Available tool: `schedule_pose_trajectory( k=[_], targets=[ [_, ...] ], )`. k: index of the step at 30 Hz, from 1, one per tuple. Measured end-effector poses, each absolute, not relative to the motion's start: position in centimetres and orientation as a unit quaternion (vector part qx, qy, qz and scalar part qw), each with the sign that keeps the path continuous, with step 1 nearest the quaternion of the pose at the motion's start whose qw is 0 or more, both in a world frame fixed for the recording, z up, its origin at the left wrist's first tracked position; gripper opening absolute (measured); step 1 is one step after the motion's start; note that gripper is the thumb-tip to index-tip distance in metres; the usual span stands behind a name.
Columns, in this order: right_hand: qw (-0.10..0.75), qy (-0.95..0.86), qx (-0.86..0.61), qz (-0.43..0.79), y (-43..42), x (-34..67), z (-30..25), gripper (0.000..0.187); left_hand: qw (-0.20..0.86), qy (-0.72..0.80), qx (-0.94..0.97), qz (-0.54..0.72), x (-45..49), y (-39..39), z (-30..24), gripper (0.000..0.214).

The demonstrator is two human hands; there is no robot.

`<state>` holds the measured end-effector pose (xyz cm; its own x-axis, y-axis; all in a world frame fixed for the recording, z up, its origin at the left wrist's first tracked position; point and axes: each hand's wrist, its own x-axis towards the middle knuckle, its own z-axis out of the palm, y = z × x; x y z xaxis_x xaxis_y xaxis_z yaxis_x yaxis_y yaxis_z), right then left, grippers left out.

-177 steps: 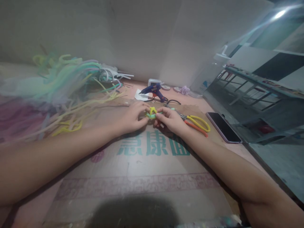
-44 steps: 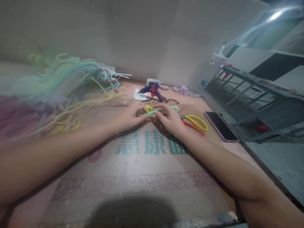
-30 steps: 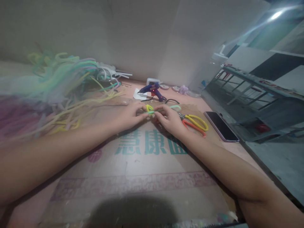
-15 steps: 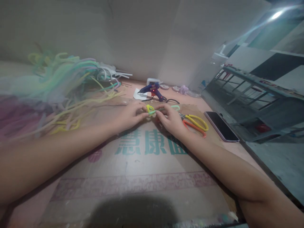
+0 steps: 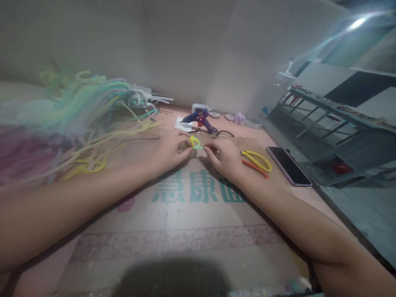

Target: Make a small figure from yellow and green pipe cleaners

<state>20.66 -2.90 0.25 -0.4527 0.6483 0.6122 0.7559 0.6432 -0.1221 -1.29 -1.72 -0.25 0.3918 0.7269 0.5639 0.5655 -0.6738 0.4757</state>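
On my feed the left hand [image 5: 168, 150] sits with its fingers curled in, thumb and forefinger pinched on a small pipe-cleaner loop [image 5: 194, 142] (yellow, with a green tail twisted through it). The right hand [image 5: 224, 156] faces it, fingers drawn together, their tips closed on the green tail's end. The contact is small in my view, but I read it as a pinch. The loop hangs just above the cardboard sheet [image 5: 198, 214] that covers the tabletop, between the two hands and above the green printed characters. Just right of the right hand lie scissors [image 5: 256, 161] with yellow and orange handles, and a phone [image 5: 289, 166] beyond those. A blue glue gun [image 5: 200, 119] rests behind the hands. A blurred pile of pastel pipe cleaners [image 5: 93, 107] spreads to the left.
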Motion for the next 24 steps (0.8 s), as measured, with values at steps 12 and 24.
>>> schedule_pose_trajectory(
  k=[12,24],
  targets=[
    [0.283,-0.898,-0.338,-0.003,-4.3,20.2,0.3,0.021,0.137,0.408,0.812,0.393,-1.6,-1.2,-0.6,0.011],
    [0.390,-0.748,-0.522,0.128,0.1,22.4,0.0,0.018,0.193,0.405,0.803,0.393,-1.5,-1.0,-0.9,0.015]
  ],
)
